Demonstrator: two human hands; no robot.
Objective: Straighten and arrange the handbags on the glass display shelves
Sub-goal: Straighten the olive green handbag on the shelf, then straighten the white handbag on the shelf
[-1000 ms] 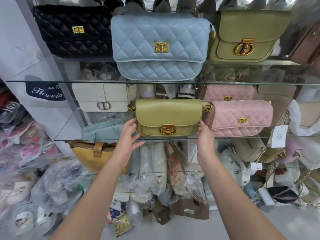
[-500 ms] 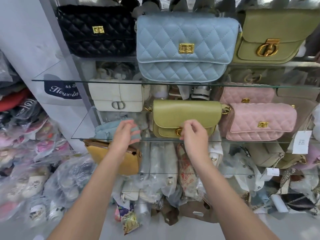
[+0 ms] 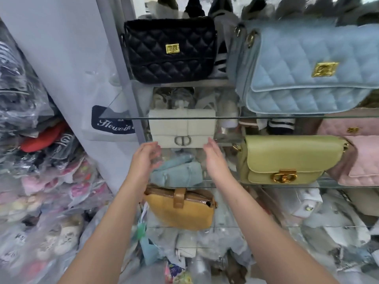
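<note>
A white handbag (image 3: 182, 128) with a silver clasp stands on the middle glass shelf (image 3: 336, 184), behind the upper shelf's front edge. My left hand (image 3: 144, 160) and my right hand (image 3: 215, 158) reach up on either side of its lower corners, fingers relaxed, holding nothing. To the right on the same shelf stand an olive-green handbag (image 3: 287, 156) and a pink quilted handbag (image 3: 363, 160). Above, a black quilted handbag (image 3: 170, 50) and a light blue quilted handbag (image 3: 307, 66) stand on the upper glass shelf (image 3: 266, 118). A pale blue bag (image 3: 180, 171) lies under the white one.
A mustard yellow bag (image 3: 182, 210) with a brown strap sits on the lower shelf. Plastic-wrapped goods (image 3: 41, 181) are piled at the left and more packed items (image 3: 328, 222) fill the space below. A grey metal upright (image 3: 121, 68) borders the shelves on the left.
Both hands have left the olive-green handbag and moved left to the white handbag. The view has swung left with them.
</note>
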